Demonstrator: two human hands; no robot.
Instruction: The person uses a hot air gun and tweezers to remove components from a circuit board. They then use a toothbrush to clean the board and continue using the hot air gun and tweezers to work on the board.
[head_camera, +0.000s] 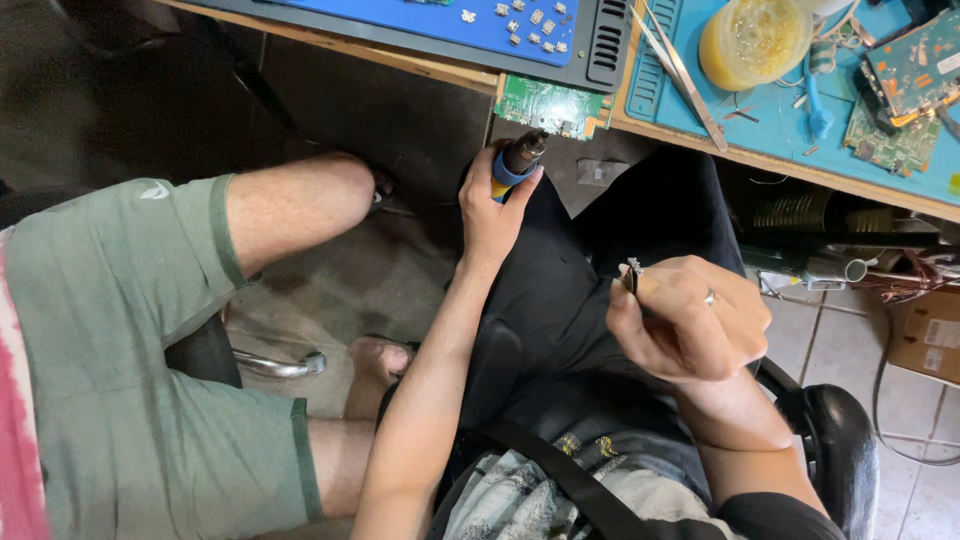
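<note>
The left hand (492, 205) is wrapped around a hot-air tool (517, 161) with a blue and orange grip, its dark nozzle aimed up at a green circuit board (551, 106) that juts out past the front edge of the workbench (700, 140), probably so the heat reaches it from the open side, away from the mats. The right hand (685, 318), fingers curled shut, pinches tweezers (633, 272) with a tiny part at their tip, held over the lap, well apart from the board, seemingly kept ready. A ring sits on 1 finger. On the teal mat (770, 110) near the bench's right end stand a round yellow tub (755, 40) and 2 more boards (905, 100). A cardboard box (925, 335) with a pale label lies on the floor tiles at right. Another person's legs in green shorts (120, 360) sit at left.
</note>
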